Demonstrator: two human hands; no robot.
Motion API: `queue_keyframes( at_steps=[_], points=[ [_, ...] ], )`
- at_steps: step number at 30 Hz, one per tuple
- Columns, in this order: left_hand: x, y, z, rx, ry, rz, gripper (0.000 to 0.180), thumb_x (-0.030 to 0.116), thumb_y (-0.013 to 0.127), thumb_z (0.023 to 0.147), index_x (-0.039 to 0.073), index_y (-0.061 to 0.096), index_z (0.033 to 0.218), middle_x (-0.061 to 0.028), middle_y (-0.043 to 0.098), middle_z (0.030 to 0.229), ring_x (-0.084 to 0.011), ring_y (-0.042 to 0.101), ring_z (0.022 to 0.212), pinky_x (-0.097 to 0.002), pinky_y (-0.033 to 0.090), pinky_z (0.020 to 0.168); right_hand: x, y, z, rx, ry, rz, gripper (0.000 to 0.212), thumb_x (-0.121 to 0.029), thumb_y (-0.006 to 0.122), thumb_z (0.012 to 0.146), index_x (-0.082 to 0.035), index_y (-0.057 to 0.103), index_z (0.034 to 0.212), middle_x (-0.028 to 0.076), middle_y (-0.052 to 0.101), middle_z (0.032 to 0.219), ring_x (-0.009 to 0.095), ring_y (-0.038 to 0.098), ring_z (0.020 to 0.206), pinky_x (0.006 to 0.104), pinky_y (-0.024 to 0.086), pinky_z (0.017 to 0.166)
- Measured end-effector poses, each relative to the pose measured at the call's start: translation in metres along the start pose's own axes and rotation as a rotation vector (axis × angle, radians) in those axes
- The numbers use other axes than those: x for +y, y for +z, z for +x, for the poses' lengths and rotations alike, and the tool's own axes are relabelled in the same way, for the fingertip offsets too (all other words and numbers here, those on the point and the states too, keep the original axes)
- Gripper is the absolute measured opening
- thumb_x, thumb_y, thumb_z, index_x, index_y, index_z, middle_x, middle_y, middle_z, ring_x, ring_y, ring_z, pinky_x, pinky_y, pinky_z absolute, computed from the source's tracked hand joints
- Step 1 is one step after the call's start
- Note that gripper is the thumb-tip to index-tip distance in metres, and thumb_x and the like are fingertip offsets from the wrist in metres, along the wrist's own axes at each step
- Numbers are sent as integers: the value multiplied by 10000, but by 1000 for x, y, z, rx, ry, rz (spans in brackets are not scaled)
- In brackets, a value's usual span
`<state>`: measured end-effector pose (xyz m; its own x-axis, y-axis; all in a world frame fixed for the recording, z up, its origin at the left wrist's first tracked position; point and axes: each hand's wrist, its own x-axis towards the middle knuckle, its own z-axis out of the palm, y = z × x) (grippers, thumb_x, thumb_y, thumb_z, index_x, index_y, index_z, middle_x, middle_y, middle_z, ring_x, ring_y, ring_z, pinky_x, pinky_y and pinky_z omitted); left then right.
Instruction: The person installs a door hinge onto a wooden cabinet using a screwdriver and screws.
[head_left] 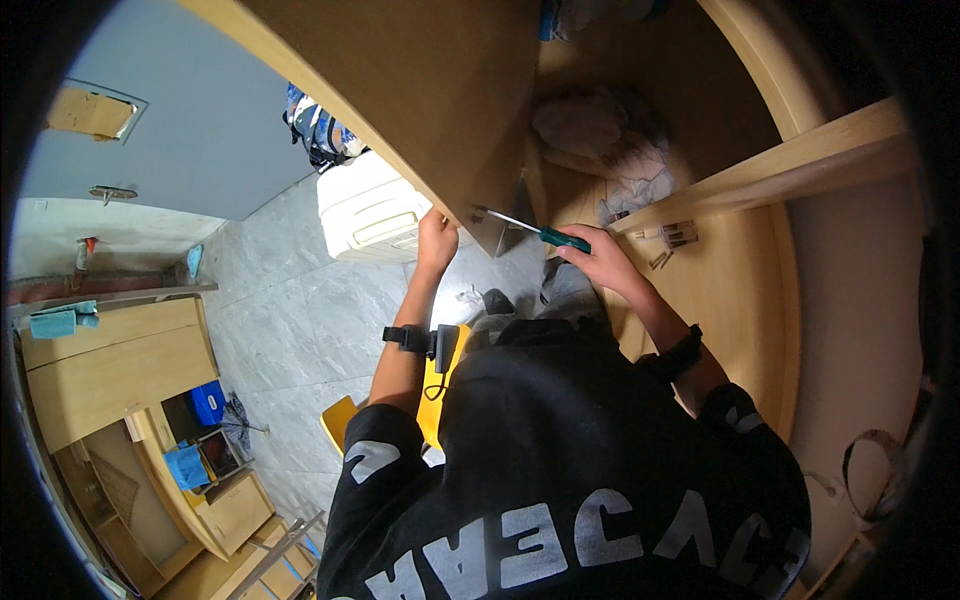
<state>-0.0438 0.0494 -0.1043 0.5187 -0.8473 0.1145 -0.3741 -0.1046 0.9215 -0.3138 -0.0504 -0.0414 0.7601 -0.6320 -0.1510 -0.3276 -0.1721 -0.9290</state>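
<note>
My right hand [602, 262] is closed round the green handle of a screwdriver [566, 239]. Its thin metal shaft points left, and the tip meets a small metal fitting [477, 213] on the inner face of a wooden cabinet door [430, 95]. At the door's lower edge, my left hand [437, 240] grips the panel, with some of its fingers hidden behind it. To the right of the screwdriver, a small clear box [680, 234] lies on the wooden board [720, 290], with a few loose screws [660, 260] beside it.
Crumpled pale cloths [610, 140] lie inside the cabinet. Behind the door stands a white storage box [365, 210], with a patterned bag [318, 130] past it. A yellow stool [432, 410] is by my legs on the grey tiled floor [290, 320]. Wooden furniture [120, 360] stands at left.
</note>
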Motion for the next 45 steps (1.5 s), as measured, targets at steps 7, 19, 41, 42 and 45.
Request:
queue_keyframes(
  at_steps=[7, 19, 41, 42, 45],
  points=[
    [-3, -2, 0, -10, -3, 4, 246, -36, 474, 803, -31, 582, 1023, -184, 642, 925, -228, 614, 865, -316, 471, 789, -6, 0, 0, -20, 34, -11, 311, -156, 620, 815, 25, 562, 1061, 134, 630, 903, 193, 572, 813, 303, 454, 756],
    [7, -2, -2, -23, -27, -45, 268, -44, 466, 807, -34, 581, 1049, -156, 643, 946, -197, 597, 891, -303, 462, 818, -9, -1, 0, -12, 46, -4, 305, -156, 616, 815, 24, 564, 1056, 119, 627, 876, 177, 564, 783, 295, 454, 728],
    [12, -2, -1, -12, -57, -21, 230, -23, 490, 820, -35, 582, 1030, -155, 645, 940, -193, 601, 890, -303, 463, 814, -5, 2, -1, 33, -35, -60, 307, -130, 625, 800, 12, 556, 1063, 130, 612, 870, 230, 586, 803, 314, 457, 736],
    [12, -2, -1, -9, -61, -20, 229, -22, 491, 820, -36, 581, 1029, -153, 645, 934, -192, 602, 884, -303, 465, 809, -5, 1, -1, 34, -35, -60, 307, -130, 625, 800, 12, 556, 1063, 130, 612, 870, 230, 586, 803, 314, 457, 736],
    [11, -3, -2, -6, -73, -13, 223, -21, 494, 819, -39, 581, 1024, -149, 645, 919, -188, 602, 872, -303, 470, 798, -15, 2, -2, 95, -146, -283, 332, -93, 636, 771, -5, 552, 1080, 124, 569, 906, 269, 577, 869, 320, 455, 768]
  ],
)
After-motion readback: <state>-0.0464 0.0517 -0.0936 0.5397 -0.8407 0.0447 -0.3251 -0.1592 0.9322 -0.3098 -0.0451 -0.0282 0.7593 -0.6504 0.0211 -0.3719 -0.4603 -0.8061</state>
